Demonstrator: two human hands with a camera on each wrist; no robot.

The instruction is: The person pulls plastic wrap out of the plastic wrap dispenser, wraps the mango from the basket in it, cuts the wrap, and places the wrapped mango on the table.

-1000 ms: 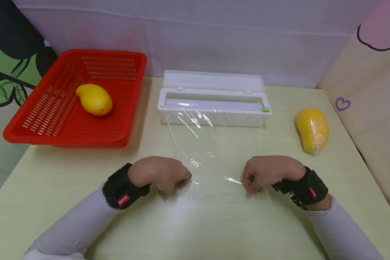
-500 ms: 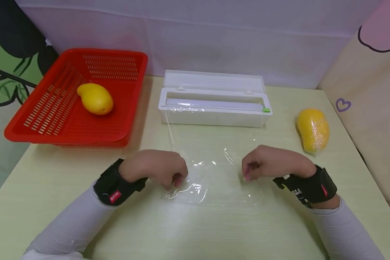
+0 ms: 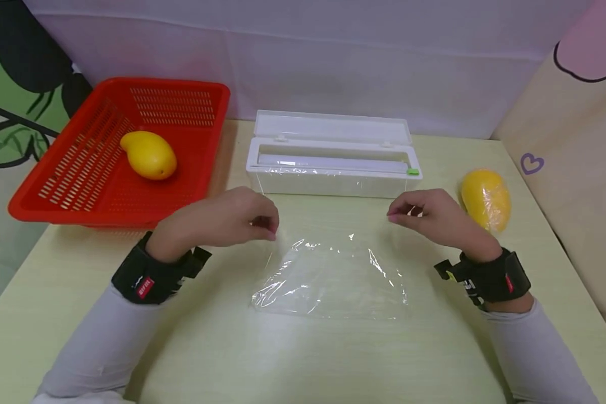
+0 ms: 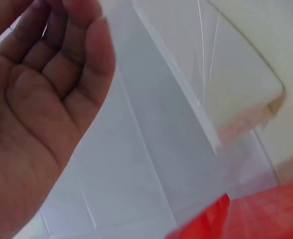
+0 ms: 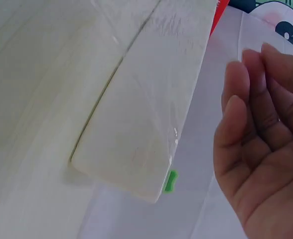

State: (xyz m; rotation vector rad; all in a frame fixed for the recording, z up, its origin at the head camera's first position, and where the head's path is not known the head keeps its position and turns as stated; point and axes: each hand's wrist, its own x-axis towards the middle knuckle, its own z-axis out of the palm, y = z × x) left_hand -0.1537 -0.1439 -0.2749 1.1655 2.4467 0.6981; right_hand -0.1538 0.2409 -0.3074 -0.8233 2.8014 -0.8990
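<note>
Both my left hand (image 3: 232, 216) and right hand (image 3: 429, 216) hover loosely curled, holding nothing, between the white plastic cling-film dispenser box (image 3: 333, 163) and the near crumpled clear film sheet (image 3: 330, 278).

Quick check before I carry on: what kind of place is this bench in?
Probably a staged tabletop set for kitchen-style work, not a real kitchen: a pale table boxed in by cloth and printed backdrops, with a cling-film dispenser, a red basket and mangoes.
</note>
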